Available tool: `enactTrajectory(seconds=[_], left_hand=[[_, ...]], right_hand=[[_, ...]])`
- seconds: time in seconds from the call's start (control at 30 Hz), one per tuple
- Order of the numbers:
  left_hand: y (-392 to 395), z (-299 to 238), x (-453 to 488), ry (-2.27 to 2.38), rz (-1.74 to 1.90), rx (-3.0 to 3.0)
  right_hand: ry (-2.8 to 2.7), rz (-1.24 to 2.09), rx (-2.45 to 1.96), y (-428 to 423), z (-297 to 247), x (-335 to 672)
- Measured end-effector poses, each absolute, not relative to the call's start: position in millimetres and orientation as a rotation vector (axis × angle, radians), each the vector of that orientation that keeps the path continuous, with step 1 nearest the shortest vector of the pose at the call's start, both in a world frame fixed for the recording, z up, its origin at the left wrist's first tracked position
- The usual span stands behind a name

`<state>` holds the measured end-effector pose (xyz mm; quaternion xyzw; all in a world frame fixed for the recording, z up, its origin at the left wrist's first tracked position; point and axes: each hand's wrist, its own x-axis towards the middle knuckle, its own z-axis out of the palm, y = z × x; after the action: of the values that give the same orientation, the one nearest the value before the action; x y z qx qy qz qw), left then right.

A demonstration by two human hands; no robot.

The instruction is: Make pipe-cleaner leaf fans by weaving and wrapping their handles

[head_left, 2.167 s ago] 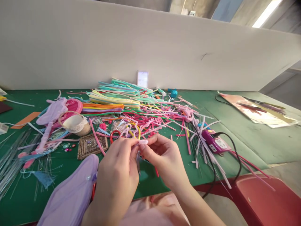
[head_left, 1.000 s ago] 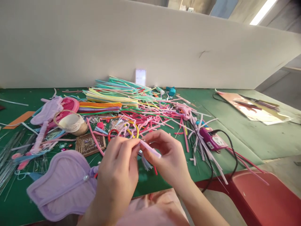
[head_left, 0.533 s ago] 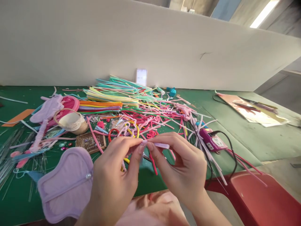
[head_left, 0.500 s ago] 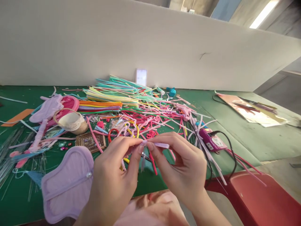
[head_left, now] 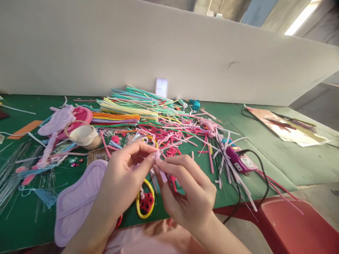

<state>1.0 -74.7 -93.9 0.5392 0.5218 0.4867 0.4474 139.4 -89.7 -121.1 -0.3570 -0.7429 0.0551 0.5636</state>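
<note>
A short lilac pipe cleaner (head_left: pixel 163 175) is pinched between both hands above the table's front part. My left hand (head_left: pixel 129 173) closes thumb and forefinger on its upper end. My right hand (head_left: pixel 188 190) grips the same piece just below, fingers curled, and its lower end sticks out downward. Under the hands lie a yellow ring (head_left: pixel 152 206), a red curled pipe-cleaner piece (head_left: pixel 147 201) and partly hidden scissors (head_left: pixel 153 181). Beside my left forearm rests a padded lilac shape (head_left: pixel 76 197), partly covered by the arm.
Bundles of coloured pipe cleaners (head_left: pixel 127 109) and loose pink ones fill the table's middle. A small basket (head_left: pixel 86 137) stands left. A purple power strip (head_left: pixel 242 160) with a black cable sits right, near a red stool (head_left: pixel 299 222). A white panel (head_left: pixel 169 49) rises behind.
The lilac piece has turned from pointing right to pointing down. My right hand has moved left and lower, and the yellow ring has come into fuller view.
</note>
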Motion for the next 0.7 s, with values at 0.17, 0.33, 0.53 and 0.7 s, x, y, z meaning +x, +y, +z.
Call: enactTrajectory(seconds=[0.17,0.33,0.53,0.7], left_hand=[[-73.8,-81.2,-13.9,1.148,1.221,1.265],[-79.9,-71.1,-14.9,1.146,1.180,1.227],[-80.5,-68.3,-14.1,1.132,1.167,1.207],[-81.2,-66.2,-16.4,1.132,1.174,1.288]], right_hand=[[-1.819,-0.001,-0.711,-85.5,-129.2,140.6],[-1.700,-0.056,-0.603,-81.8,-129.8,138.2],[-1.598,0.088,-0.640,-86.8,-127.3,126.3],[-1.259,0.735,-0.844,-94.0,-124.8,114.0]])
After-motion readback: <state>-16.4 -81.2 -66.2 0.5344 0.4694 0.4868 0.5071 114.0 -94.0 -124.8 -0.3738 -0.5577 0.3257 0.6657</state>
